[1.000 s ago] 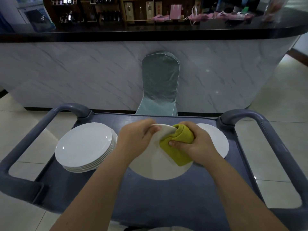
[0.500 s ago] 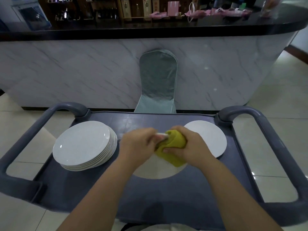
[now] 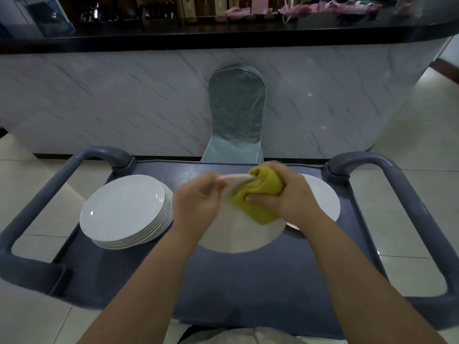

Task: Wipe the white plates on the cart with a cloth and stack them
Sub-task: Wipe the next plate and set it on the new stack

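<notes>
While left hand (image 3: 198,204) grips far rim of plate (image 3: 238,234), right hand (image 3: 290,199) clutches yellow cloth (image 3: 258,194) over it, stack (image 3: 124,209) just beside

**COLOUR AND PATTERN REFERENCE**

The cloth (image 3: 258,194) under the right hand (image 3: 285,197) is plain olive-yellow. The held plate (image 3: 238,234), below the left hand (image 3: 198,202), is plain white. The plate stack (image 3: 124,209), left of the left hand, is plain white (one small bright glint on the top face). The single plate (image 3: 323,199) beyond the right hand is white. The cart (image 3: 248,281) beneath both hands is uniform slate blue-grey. Beyond the hands, the counter front (image 3: 99,100) is white marble with diagonal grey veins, the countertop (image 3: 198,36) glossy black, the chair cover (image 3: 237,108) silver-grey. The floor tiles (image 3: 409,135) are cream.
</notes>
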Motion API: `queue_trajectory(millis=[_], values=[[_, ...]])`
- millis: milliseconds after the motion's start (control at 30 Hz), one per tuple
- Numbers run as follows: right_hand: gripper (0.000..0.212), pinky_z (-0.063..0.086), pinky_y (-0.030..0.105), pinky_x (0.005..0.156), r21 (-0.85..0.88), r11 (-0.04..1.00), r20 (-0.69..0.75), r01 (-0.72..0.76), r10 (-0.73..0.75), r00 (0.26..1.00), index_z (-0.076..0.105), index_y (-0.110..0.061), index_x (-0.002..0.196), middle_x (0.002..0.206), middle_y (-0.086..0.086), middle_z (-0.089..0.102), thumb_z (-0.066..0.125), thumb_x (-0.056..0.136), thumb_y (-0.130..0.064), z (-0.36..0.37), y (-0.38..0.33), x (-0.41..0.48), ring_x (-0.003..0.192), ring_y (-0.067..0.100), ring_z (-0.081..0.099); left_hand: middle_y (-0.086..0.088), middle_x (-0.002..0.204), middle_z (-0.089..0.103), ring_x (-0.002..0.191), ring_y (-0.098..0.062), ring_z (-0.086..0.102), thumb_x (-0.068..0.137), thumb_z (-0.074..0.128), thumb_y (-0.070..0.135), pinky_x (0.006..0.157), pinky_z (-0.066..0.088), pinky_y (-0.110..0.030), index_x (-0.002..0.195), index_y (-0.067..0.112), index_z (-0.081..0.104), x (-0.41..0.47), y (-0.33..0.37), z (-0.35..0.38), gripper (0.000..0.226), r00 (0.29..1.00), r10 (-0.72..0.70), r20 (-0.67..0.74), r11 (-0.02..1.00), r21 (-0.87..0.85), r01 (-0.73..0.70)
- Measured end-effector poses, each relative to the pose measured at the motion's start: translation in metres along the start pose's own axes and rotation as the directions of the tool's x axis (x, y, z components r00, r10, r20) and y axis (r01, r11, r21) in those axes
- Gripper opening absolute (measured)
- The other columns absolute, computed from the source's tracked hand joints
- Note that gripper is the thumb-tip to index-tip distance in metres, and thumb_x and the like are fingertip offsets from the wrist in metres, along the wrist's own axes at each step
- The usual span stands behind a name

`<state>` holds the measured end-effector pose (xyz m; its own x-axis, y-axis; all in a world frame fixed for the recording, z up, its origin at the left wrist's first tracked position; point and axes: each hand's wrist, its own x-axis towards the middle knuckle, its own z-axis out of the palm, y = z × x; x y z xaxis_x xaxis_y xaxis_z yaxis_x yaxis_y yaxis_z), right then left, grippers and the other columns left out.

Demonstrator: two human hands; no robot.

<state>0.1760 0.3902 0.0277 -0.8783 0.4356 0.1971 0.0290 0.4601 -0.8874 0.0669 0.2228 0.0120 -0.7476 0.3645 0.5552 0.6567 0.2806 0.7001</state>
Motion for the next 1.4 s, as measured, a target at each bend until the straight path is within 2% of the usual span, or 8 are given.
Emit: queue_trajectory(millis=[100,200,433,567,800,1000,1233,1400], values=[[0.048,0.052,0.017,0.069,0.504,0.859,-0.145,-0.094,0.191,0.971,0.062,-0.031,0.103,0.093,-0.018,0.071,0.088,0.064,-0.020,0.006,0.012,-0.010,0.086,0.000,0.066,0.013,0.064,0.058,0.061,0.002,0.048,0.097,0.055,0.029,0.058,0.040,-0.013,0.070,0.028,0.060,-0.003,0.002,0.002,0.028,0.773,-0.577,-0.263,0.798,-0.385,0.464],[0.045,0.055,0.029,0.074,0.609,0.782,-0.218,-0.132,0.325,0.920,0.063,-0.024,0.102,0.095,-0.009,0.072,0.085,0.062,-0.026,0.028,0.027,-0.024,0.088,0.010,0.067,0.012,0.082,0.064,0.074,-0.003,0.056,0.102,0.043,0.037,0.068,0.046,-0.017,0.078,0.030,0.061,-0.025,-0.002,0.018,0.031,0.597,-0.795,-0.110,0.530,-0.603,0.596],[0.035,0.050,0.016,0.067,0.422,0.898,-0.187,-0.126,0.222,0.957,0.065,-0.022,0.096,0.085,-0.013,0.070,0.084,0.067,-0.015,0.011,0.037,-0.025,0.079,0.002,0.064,0.013,0.101,0.064,0.089,0.003,0.058,0.092,0.059,0.039,0.078,0.045,-0.014,0.111,0.027,0.059,-0.007,-0.024,-0.015,0.023,0.961,-0.274,0.027,0.957,-0.090,0.275],[0.037,0.049,0.013,0.069,0.320,0.940,-0.082,-0.119,0.153,0.985,0.066,-0.029,0.094,0.087,-0.016,0.069,0.087,0.066,-0.018,0.014,0.032,-0.026,0.082,0.001,0.063,0.009,0.090,0.066,0.086,-0.014,0.059,0.091,0.039,0.052,0.076,0.047,-0.032,0.100,0.023,0.064,0.016,-0.003,-0.012,0.039,0.916,-0.086,0.393,0.977,0.215,0.000],[0.046,0.046,0.024,0.073,-0.288,0.957,0.159,0.017,0.031,0.987,0.058,-0.042,0.106,0.092,-0.018,0.064,0.083,0.068,-0.046,-0.009,-0.003,-0.001,0.086,0.006,0.058,0.004,0.057,0.055,0.057,-0.016,0.048,0.089,0.047,0.042,0.053,0.031,-0.023,0.072,0.016,0.065,0.006,0.011,0.013,0.036,0.942,0.204,0.267,0.940,0.215,-0.265],[0.043,0.045,0.007,0.063,0.181,0.971,0.047,-0.159,0.153,0.987,0.061,-0.041,0.098,0.088,-0.027,0.066,0.087,0.069,-0.023,-0.012,0.019,-0.010,0.080,-0.007,0.060,0.008,0.065,0.062,0.059,-0.001,0.049,0.093,0.060,0.027,0.055,0.038,-0.017,0.066,0.031,0.063,-0.001,-0.006,-0.008,0.028,0.929,-0.361,-0.074,0.924,-0.158,0.347],[0.050,0.051,0.027,0.076,-0.134,0.991,0.164,0.025,-0.003,0.986,0.060,-0.042,0.104,0.094,-0.018,0.067,0.087,0.062,-0.046,0.004,0.012,0.000,0.089,0.005,0.061,0.008,0.067,0.066,0.063,-0.011,0.059,0.090,0.052,0.047,0.058,0.045,-0.029,0.081,0.027,0.072,-0.017,0.000,0.011,0.029,0.984,0.056,0.167,0.977,0.195,-0.089],[0.045,0.048,0.012,0.067,0.248,0.957,0.004,-0.148,0.152,0.988,0.060,-0.041,0.099,0.090,-0.026,0.067,0.087,0.067,-0.023,-0.006,0.024,-0.009,0.085,-0.004,0.062,0.018,0.063,0.061,0.061,0.000,0.051,0.094,0.059,0.024,0.057,0.040,-0.015,0.069,0.032,0.064,-0.009,-0.001,-0.006,0.027,0.911,-0.382,-0.156,0.913,-0.216,0.346]])
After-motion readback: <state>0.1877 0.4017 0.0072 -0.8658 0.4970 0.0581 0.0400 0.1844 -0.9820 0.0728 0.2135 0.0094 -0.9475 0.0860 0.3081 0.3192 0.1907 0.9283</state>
